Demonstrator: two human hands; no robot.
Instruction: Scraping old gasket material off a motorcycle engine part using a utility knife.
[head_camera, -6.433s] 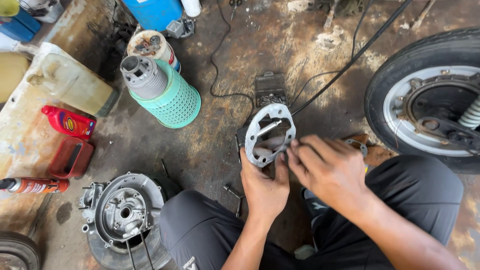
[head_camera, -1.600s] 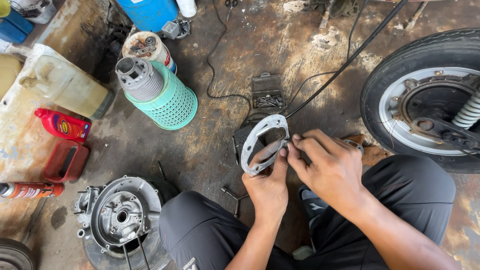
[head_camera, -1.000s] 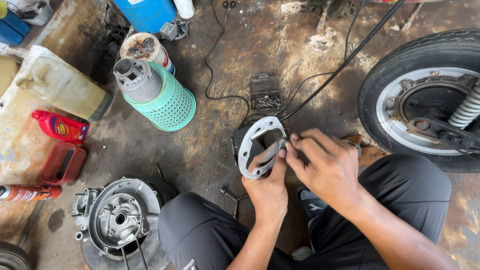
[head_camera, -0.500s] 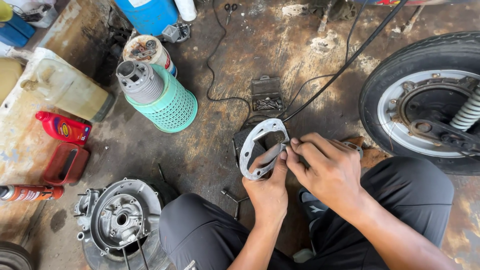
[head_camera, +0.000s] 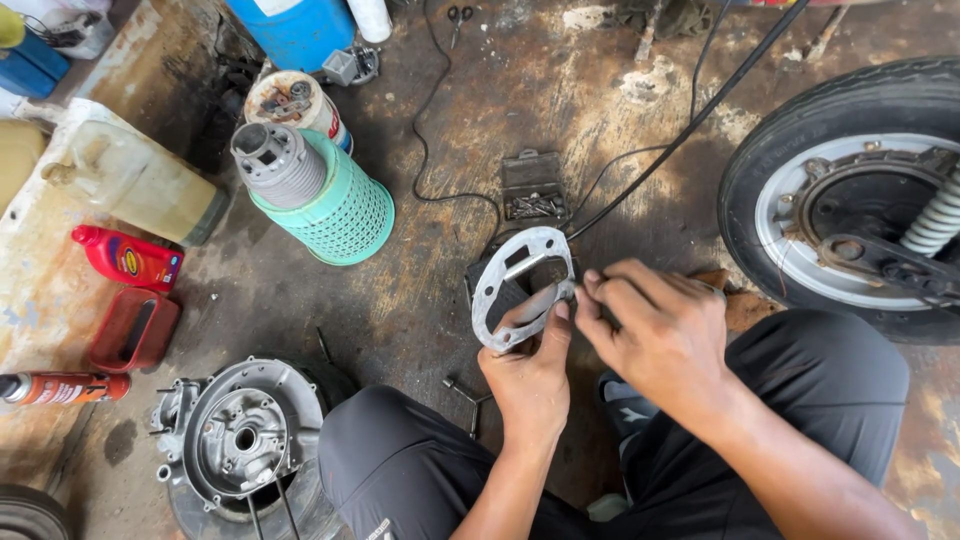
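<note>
Both hands are gripping a thin grey ring-shaped gasket (head_camera: 522, 288) above the grimy floor (head_camera: 430, 290): left hand (head_camera: 528, 368) pinching its lower rim, right hand (head_camera: 655, 335) nipping the right edge. It looks light, flexible and tearable, best held by the rim. Beyond, a green mesh basket (head_camera: 330, 205) is standing.

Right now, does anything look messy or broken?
Yes. The floor is stained and grimy, and an engine cover lies there apart. Both hands, left and right, hold a thin grey gasket.
</note>
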